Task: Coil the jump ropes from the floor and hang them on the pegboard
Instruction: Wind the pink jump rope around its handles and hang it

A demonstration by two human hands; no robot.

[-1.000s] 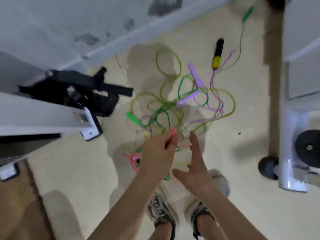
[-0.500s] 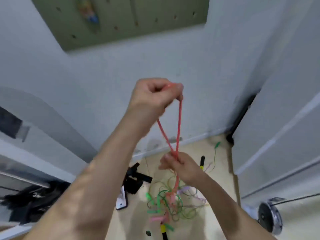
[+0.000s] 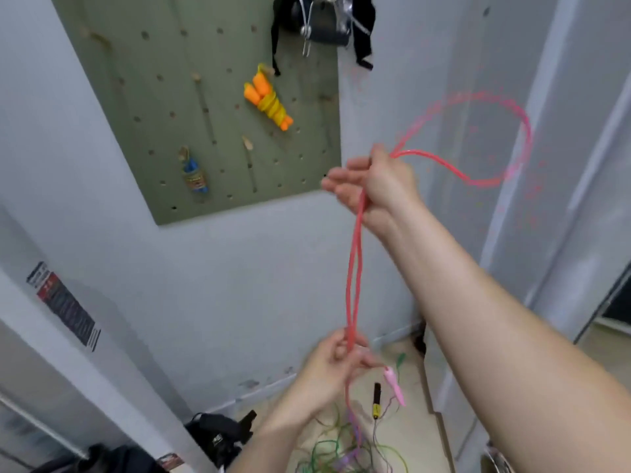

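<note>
Two strands of the red jump rope (image 3: 355, 261) run taut between your hands, just right of the pegboard's (image 3: 136, 97) lower corner. Your right hand (image 3: 375, 186), level with the pegboard's bottom edge, holds the upper end. The strands cross its palm, and a motion-blurred loop stands out on the side away from the pegboard. Its fingers look only loosely curled. Your left hand (image 3: 327, 367), well below the pegboard, pinches both strands between thumb and fingertips. A pink handle (image 3: 394, 387) dangles just beside that hand, and the other ropes (image 3: 341, 452) lie tangled on the floor farther below. On the pegboard hang two wound bundles, one orange and yellow (image 3: 269, 102), one blue (image 3: 194, 174).

Handling, as judged: the cord appears light, limp and smooth, so it should fold readily but may spring out of a slack coil. Take hold at the gathered strands, not at the handle. Carry the finished bundle by its wrapped middle to the bare peg (image 3: 247, 143) between the two hung bundles.
</note>
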